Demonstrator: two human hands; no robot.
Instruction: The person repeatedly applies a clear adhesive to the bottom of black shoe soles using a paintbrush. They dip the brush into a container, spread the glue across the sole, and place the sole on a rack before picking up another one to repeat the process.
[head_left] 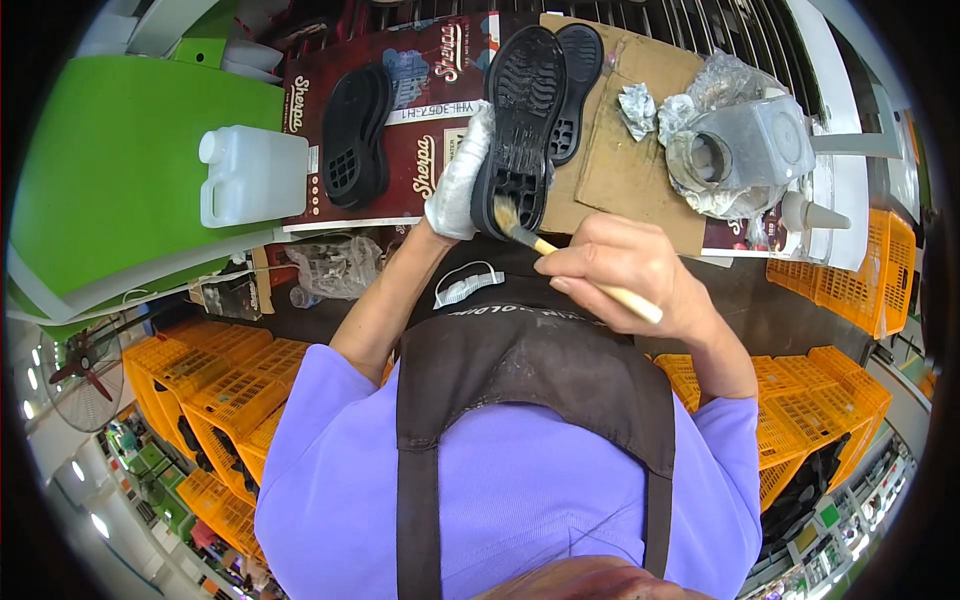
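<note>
My left hand (463, 175), in a white glove, grips the left edge of a black shoe sole (526, 95). The sole is held up with its inner side showing: ribbed at the toe, a grid of hollows at the heel. In my bare right hand (625, 270) is a brush (540, 243) with a pale wooden handle, its bristles touching the heel grid. Behind the held sole, partly hidden, a second black sole (578, 75) lies on brown cardboard (640, 170). Another black sole (357, 135) rests on the dark red cardboard (310, 180) to the left.
A white plastic jug (255, 175) lies at the left beside a green surface (130, 130). On the right are a clear container (755, 145) in plastic wrap, crumpled paper (637, 110) and a nozzle bottle (812, 213). Orange crates (225, 380) stand stacked on both sides behind me.
</note>
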